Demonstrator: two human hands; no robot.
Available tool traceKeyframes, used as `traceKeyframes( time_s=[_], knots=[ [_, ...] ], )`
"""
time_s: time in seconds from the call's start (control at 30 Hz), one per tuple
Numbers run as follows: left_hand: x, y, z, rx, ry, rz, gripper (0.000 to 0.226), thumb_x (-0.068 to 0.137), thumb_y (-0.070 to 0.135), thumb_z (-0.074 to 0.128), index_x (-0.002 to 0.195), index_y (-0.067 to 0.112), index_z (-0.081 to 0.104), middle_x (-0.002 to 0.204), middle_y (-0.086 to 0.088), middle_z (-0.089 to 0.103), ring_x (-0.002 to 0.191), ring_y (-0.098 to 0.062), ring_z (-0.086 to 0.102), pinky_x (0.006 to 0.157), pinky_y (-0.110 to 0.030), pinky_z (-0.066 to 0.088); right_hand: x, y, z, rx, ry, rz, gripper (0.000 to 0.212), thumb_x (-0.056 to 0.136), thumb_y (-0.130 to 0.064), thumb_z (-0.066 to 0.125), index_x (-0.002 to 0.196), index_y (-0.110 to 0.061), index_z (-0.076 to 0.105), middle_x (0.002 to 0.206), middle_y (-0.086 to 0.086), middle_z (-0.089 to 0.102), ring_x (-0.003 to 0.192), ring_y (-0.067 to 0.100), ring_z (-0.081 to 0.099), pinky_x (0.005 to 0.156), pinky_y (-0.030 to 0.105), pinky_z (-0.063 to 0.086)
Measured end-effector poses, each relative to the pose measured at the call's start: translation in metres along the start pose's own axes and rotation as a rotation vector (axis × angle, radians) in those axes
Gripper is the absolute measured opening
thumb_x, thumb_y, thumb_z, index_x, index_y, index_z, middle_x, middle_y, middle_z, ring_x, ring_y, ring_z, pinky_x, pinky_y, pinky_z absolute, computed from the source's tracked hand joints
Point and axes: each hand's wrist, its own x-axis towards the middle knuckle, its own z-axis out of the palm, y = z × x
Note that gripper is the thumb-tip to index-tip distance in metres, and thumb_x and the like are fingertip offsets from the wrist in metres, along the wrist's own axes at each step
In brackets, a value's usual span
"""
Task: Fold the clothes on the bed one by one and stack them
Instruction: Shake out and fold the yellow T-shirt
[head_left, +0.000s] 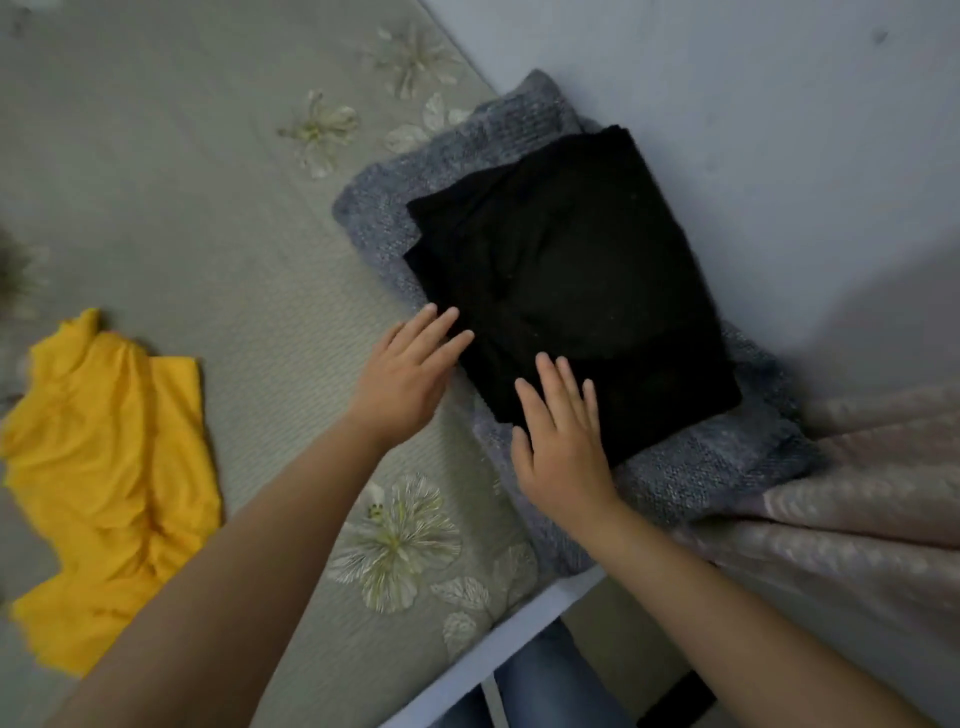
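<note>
A folded black garment (576, 280) lies on top of a folded grey knit garment (447, 156), stacked against the wall at the bed's right side. My left hand (410, 374) has straight fingers touching the black garment's near left edge. My right hand (561, 441) lies flat with spread fingers on the black garment's near corner. A crumpled yellow garment (109, 478) lies unfolded on the bed (208, 208) at the left.
The bed has a grey-green cover with embroidered pale flowers (395, 540). A pale wall (779, 130) runs along the right. A pinkish blanket (831, 519) is bunched at the lower right. The bed's white frame edge (509, 639) and blue jeans show below.
</note>
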Motion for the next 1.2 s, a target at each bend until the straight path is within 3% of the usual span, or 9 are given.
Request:
traceKeyframes(
  time_s=[0.2,0.3,0.47,0.67,0.77,0.87,1.03,1.1,1.2],
  knots=[
    [-0.139,-0.068,0.016,-0.057,-0.075,-0.511,0.044,0.076,0.016,0.043,0.112,-0.002,0.059,0.116,-0.028,0.06,0.107,-0.047,0.057,0.082,-0.057,0.048,0.021,-0.09,0.044,0.181,-0.184,-0.327,0.045,0.071,-0.013,0.037,0.104,0.005,0.061,0.107,0.024,0.065,0.102,0.04,0.062,0.082,0.061,0.045],
    [-0.226,-0.085,0.02,-0.058,-0.087,-0.798,0.045,0.071,0.016,0.048,0.107,-0.007,0.062,0.11,-0.033,0.061,0.102,-0.051,0.058,0.079,-0.059,0.048,0.019,-0.14,0.077,0.197,-0.423,-0.394,0.048,0.068,-0.018,0.036,0.096,0.007,0.066,0.092,0.021,0.068,0.084,0.036,0.068,0.072,0.048,0.055],
    [-0.339,-0.08,0.044,-0.292,-0.148,-1.289,0.069,0.087,0.025,0.062,0.142,0.002,0.028,0.148,-0.025,0.025,0.136,-0.038,0.026,0.108,-0.045,0.025,-0.01,-0.22,0.129,0.211,-0.735,-0.376,0.057,0.091,-0.024,0.051,0.14,-0.003,0.032,0.142,0.015,0.037,0.131,0.026,0.036,0.107,0.029,0.027],
    [-0.386,-0.072,0.069,-0.524,-0.059,-1.164,0.048,0.094,0.018,0.048,0.14,0.011,0.036,0.136,-0.013,0.047,0.124,-0.025,0.045,0.094,-0.028,0.034,-0.04,-0.283,0.159,-0.013,-0.715,-0.407,0.081,0.089,-0.025,0.058,0.148,-0.026,0.003,0.154,0.015,-0.005,0.14,0.03,0.015,0.11,0.035,0.023],
    [-0.391,-0.073,0.072,-0.504,0.066,-1.158,0.046,0.088,0.025,0.036,0.125,0.007,0.056,0.124,-0.015,0.058,0.114,-0.029,0.054,0.087,-0.03,0.04,-0.034,-0.297,0.175,-0.111,-0.661,-0.487,0.058,0.091,-0.013,0.049,0.145,-0.021,0.027,0.144,0.018,0.026,0.127,0.033,0.035,0.099,0.037,0.034],
    [-0.409,-0.075,0.079,-0.515,0.22,-1.226,0.037,0.088,0.021,0.044,0.111,0.003,0.065,0.108,-0.019,0.065,0.099,-0.033,0.059,0.075,-0.033,0.042,-0.024,-0.297,0.182,-0.083,-0.635,-0.52,0.029,0.091,-0.008,0.047,0.116,-0.002,0.06,0.117,0.022,0.051,0.11,0.033,0.051,0.083,0.036,0.04],
    [-0.457,-0.052,0.093,-0.728,0.318,-1.323,0.045,0.071,0.033,0.043,0.083,-0.002,0.068,0.065,-0.006,0.06,0.065,-0.024,0.053,0.053,-0.026,0.029,-0.037,-0.244,0.142,-0.107,-0.478,-0.428,0.005,0.075,0.008,0.056,0.075,0.008,0.061,0.08,0.028,0.056,0.074,0.041,0.059,0.058,0.042,0.045],
    [-0.463,-0.033,0.097,-0.85,0.257,-1.209,0.062,0.061,0.048,0.032,0.076,-0.001,0.067,0.056,0.013,0.044,0.058,-0.014,0.044,0.048,-0.02,0.026,-0.042,-0.21,0.128,-0.347,-0.568,-0.24,0.012,0.082,0.002,0.049,0.085,0.007,0.06,0.094,0.027,0.057,0.088,0.04,0.056,0.071,0.042,0.044],
    [-0.463,-0.019,0.105,-0.843,0.099,-1.081,0.076,0.059,0.053,0.016,0.082,0.002,0.067,0.067,0.002,0.056,0.068,-0.016,0.047,0.053,-0.025,0.026,-0.056,-0.189,0.114,-0.543,-0.569,0.018,0.029,0.083,-0.009,0.037,0.087,0.006,0.062,0.101,0.027,0.059,0.097,0.042,0.054,0.087,0.044,0.043]
  ],
)
